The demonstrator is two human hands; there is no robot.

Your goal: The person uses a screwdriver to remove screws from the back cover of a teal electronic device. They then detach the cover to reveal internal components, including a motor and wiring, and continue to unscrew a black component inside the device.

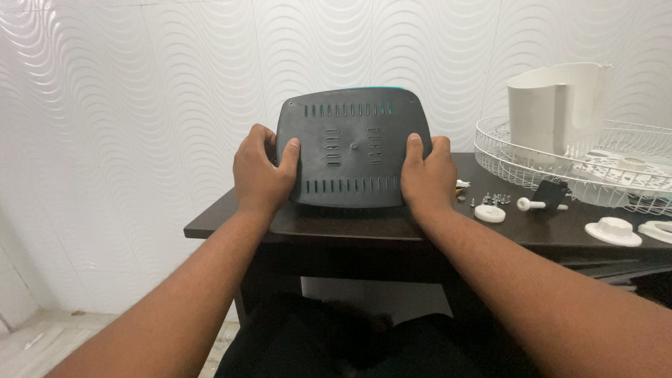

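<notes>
A dark grey plastic base cover [352, 143] with rows of vent slots stands on edge on the dark wooden table [231, 220], its underside facing me and a teal rim showing along its top. My left hand [262, 171] grips its left edge, thumb across the face. My right hand [427, 173] grips its right edge in the same way.
To the right lie a white wire fan guard [525, 164], a white plastic housing [556, 105] standing in it, several small screws [493, 199], a white round cap [489, 213], a black part with a white pin [549, 194], and white discs [613, 231]. A white wavy wall stands behind.
</notes>
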